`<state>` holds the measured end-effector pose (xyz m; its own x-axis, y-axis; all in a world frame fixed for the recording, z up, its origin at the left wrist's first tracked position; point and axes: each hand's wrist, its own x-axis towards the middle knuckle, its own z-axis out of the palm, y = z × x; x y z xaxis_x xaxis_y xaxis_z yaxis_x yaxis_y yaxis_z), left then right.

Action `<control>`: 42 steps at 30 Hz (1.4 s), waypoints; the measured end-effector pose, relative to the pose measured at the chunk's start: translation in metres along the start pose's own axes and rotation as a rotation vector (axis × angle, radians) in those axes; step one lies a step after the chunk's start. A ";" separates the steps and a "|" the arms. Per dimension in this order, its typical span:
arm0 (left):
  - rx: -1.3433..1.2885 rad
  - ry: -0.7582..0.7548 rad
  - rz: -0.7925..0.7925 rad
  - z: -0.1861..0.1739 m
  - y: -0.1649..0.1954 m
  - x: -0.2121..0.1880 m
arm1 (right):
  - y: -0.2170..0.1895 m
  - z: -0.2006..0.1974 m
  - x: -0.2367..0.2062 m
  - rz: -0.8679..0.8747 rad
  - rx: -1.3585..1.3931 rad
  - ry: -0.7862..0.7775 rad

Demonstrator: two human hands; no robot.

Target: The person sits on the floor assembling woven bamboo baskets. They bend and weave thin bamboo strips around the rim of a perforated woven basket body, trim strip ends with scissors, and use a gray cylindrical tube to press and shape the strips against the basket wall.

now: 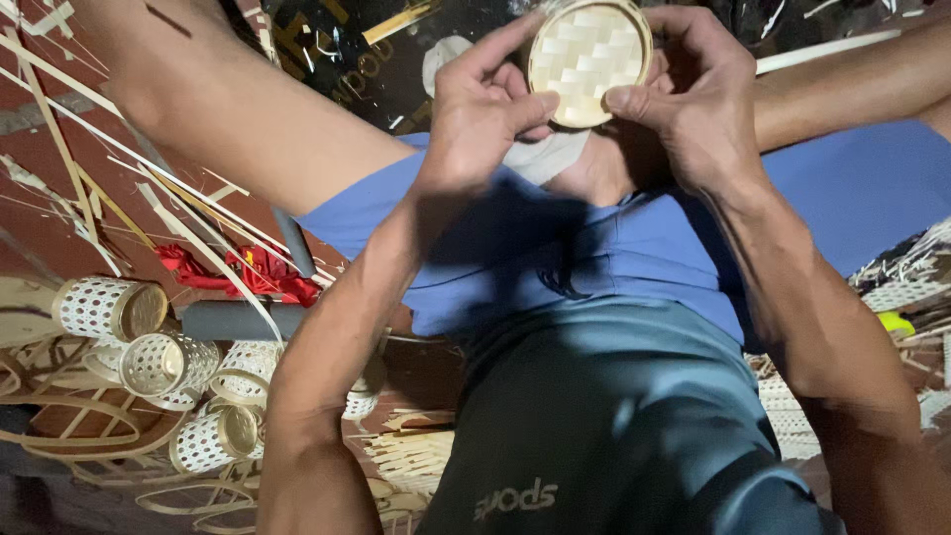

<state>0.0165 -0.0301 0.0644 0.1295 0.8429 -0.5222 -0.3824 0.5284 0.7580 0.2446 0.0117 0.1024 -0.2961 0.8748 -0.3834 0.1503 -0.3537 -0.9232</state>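
Up near the top centre of the frame, both hands close around a small round woven bamboo disc (588, 59), pale and checker-patterned, held above the person's lap. The left hand (485, 109) grips its left edge, with the thumb pressed against the lower rim and the fingers curled behind. The right hand (693, 99) clasps the right edge, its thumb pinching the lower rim and its fingers wrapped over the top. Below the hands lie blue shorts (594, 248) and a grey shirt (604, 416). At the lower left of the frame, several small woven cylindrical baskets (149, 357) lie tumbled together on the floor, near a dark grey tube (238, 319) and a bunch of red cloth (248, 272). Thin bamboo strips (149, 198) are scattered across the upper left.
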 end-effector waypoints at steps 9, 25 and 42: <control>-0.015 0.047 0.012 0.006 -0.008 0.004 | -0.004 0.014 0.000 0.170 0.308 0.110; -0.177 -0.115 0.250 -0.008 0.034 -0.036 | -0.020 -0.011 -0.005 -0.796 -0.494 0.121; 1.067 0.145 0.694 -0.017 0.061 0.024 | 0.000 -0.013 0.060 -0.739 -0.834 0.031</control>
<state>-0.0193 0.0209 0.0910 0.0722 0.9901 0.1204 0.5991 -0.1396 0.7884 0.2395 0.0682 0.0801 -0.5530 0.7901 0.2644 0.5367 0.5805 -0.6123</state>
